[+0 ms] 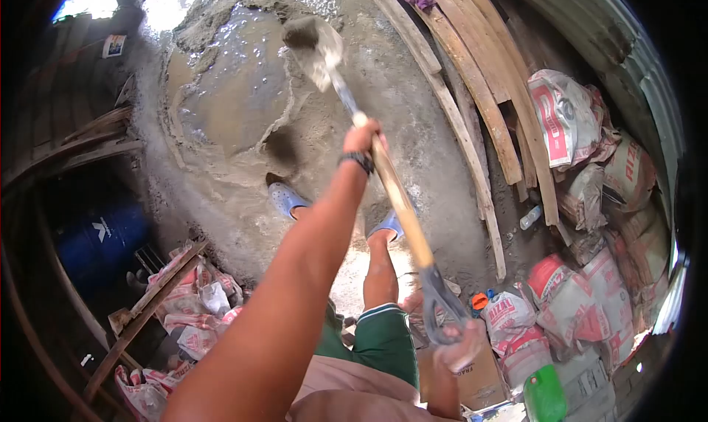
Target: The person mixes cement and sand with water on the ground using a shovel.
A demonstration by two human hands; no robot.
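A shovel point(402, 204) with a wooden shaft runs from upper centre to lower right. My left hand point(363, 136), with a dark band at the wrist, is closed round the shaft near its metal socket. At the far end, the blade point(316, 49) carries some grey wet mix above the floor. My right hand point(461, 346) is at the dark D-shaped handle point(441, 308); it is blurred, and its fingers are wrapped at the grip. Beyond my feet, a puddle of wet grey mix point(236, 90) spreads across the floor, ringed by a thicker ridge.
Long wooden planks point(472, 68) lie along the right. Cement bags point(564, 119) are piled at the right and lower right, near a cardboard box point(479, 374) and a green container point(544, 394). More bags point(199, 304) and a blue drum point(103, 237) are at the left.
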